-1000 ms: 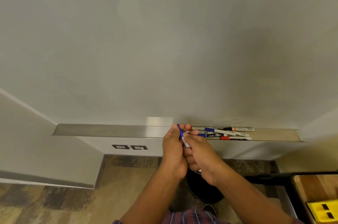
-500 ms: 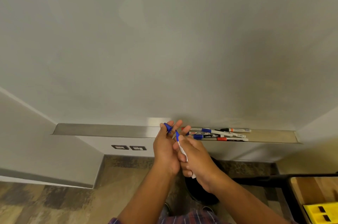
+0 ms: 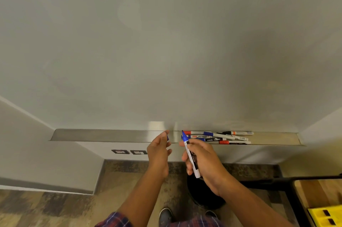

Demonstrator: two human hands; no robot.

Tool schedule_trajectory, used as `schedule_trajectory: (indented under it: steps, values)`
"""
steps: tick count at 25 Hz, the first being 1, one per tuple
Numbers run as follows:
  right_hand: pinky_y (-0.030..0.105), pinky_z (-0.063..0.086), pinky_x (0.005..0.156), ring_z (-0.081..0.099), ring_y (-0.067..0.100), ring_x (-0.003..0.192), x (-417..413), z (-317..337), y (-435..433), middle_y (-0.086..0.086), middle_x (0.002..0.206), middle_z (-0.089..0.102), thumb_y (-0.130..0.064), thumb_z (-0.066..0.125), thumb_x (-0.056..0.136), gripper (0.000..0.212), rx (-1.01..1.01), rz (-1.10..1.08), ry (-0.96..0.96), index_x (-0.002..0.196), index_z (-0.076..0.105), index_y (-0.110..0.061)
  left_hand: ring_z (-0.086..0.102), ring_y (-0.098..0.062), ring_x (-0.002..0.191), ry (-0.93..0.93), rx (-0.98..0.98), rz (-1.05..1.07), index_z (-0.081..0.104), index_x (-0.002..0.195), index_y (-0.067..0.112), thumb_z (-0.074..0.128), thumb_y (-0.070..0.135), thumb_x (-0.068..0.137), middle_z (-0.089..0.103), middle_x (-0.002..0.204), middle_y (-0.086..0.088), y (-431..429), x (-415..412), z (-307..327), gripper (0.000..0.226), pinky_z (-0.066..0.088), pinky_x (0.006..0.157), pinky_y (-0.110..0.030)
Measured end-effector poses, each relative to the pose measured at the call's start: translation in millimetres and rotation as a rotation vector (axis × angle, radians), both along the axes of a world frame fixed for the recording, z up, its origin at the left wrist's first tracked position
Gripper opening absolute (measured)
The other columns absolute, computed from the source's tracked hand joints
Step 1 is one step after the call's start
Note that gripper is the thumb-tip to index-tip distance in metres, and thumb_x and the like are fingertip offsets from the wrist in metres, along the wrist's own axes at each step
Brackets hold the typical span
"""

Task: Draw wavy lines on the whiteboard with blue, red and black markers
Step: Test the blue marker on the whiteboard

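A blank whiteboard (image 3: 166, 50) fills the upper view, with a metal tray (image 3: 103, 135) along its bottom edge. My right hand (image 3: 205, 163) grips an uncapped blue marker (image 3: 190, 156), tip pointing up toward the board. My left hand (image 3: 159, 152) pinches the small blue cap (image 3: 167, 138) just in front of the tray. Several markers (image 3: 218, 137) with red, blue and black caps lie in the right half of the tray.
Two dark wall sockets (image 3: 129, 152) sit below the tray. A black bin (image 3: 205, 195) stands on the floor under my right arm. A wooden-topped cart (image 3: 320, 195) with a yellow part (image 3: 327, 217) is at the lower right.
My hands pulled apart: the cap came off the blue marker. The left hand moved left with the cap, the right hand kept the marker and turned its tip upward.
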State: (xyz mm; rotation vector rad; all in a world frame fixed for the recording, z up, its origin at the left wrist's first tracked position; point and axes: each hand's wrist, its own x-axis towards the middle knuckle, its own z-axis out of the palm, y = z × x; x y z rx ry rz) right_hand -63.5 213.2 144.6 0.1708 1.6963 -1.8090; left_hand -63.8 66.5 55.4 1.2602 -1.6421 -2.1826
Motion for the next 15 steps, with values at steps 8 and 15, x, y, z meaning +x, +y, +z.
schedule_trajectory:
  steps: [8,15]
  values:
    - [0.032,0.053,0.054,0.057,0.016,0.055,-8,4,6,0.007,0.075,0.070,-0.016,0.046,0.110,0.024,0.059,-0.039,0.059,0.120,0.068,-0.017,0.061,-0.013,0.096,-0.169,-0.806,-0.500,0.077,0.120,0.006,0.069,0.007,0.101,0.070,0.110,-0.004,-51,-38,-69,0.021,0.050,0.099,-0.023]
    - [0.032,0.055,0.061,0.058,0.018,0.062,-7,8,10,0.009,0.082,0.072,-0.017,0.046,0.110,0.021,0.141,-0.004,0.158,0.112,0.065,-0.026,0.071,-0.019,0.094,-0.226,-1.005,-0.840,0.081,0.106,0.009,0.071,0.005,0.098,0.077,0.106,-0.009,-71,-57,-111,0.013,0.055,0.098,-0.025]
